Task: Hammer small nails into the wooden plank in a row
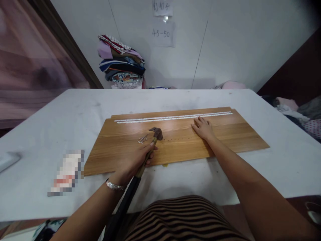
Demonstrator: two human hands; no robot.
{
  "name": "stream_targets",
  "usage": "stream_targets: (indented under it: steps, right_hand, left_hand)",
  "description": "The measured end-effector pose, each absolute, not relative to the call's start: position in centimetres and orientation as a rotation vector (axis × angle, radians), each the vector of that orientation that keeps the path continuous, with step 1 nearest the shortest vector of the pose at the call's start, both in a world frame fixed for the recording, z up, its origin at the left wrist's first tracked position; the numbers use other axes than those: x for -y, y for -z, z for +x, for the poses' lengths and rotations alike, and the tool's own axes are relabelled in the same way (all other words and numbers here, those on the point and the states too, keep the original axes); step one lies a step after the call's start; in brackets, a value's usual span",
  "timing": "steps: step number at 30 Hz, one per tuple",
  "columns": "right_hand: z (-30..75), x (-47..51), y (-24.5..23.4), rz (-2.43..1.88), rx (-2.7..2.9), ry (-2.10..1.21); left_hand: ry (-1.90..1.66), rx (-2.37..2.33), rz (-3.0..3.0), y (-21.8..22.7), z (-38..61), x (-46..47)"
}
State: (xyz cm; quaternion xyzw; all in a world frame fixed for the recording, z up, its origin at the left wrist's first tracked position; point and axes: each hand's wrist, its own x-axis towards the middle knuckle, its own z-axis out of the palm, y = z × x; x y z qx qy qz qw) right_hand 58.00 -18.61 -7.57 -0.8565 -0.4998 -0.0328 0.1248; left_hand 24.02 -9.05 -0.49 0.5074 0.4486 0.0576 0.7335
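My left hand point(141, 156) is wrapped round the shaft of a claw hammer point(157, 133), close below its rusty head. The black grip slants down toward my body. The head rests on or just over a wooden board point(238, 130); I cannot tell which. A small pile of nails point(142, 139) lies left of the head. From the head a row of small dark dots point(178, 139) runs right along the board. My right hand point(203, 128) lies flat on the board with fingers spread, nothing in it, its fingertips near two white measuring strips point(173, 117).
The board lies on a white-covered table point(175, 98). A pixelated flat object point(66, 172) is left of the board, and a white object point(8, 160) sits at the left edge. Folded cloths point(122, 63) are stacked behind, against the wall. More fabric point(313, 117) is piled at right.
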Motion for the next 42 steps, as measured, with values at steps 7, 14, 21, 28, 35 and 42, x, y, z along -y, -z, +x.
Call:
stream_targets:
  steps: [7,14,21,28,35,42]
  right_hand:
    - [58.0,18.6,7.5,-2.5,1.449,0.091]
    - [58.1,18.5,7.8,-2.503,1.453,0.082]
    - [58.1,18.5,7.8,-2.498,1.458,0.106]
    - [58.1,18.4,7.8,-2.531,1.438,0.078]
    - [58.0,18.5,7.7,-2.521,1.449,0.084]
    - [57.9,18.5,7.7,-2.518,1.436,0.093]
  left_hand:
    - [-0.157,-0.972,1.109,0.1,24.1,9.1]
    - [-0.133,-1.014,1.096,0.4,24.3,9.0]
    - [-0.137,-0.99,1.112,0.0,24.3,9.1]
    - [-0.126,-0.994,1.107,-0.2,24.4,9.4]
    - [-0.127,-0.989,1.118,0.1,24.3,9.3]
    - [-0.149,-1.017,1.096,-0.6,24.3,9.1]
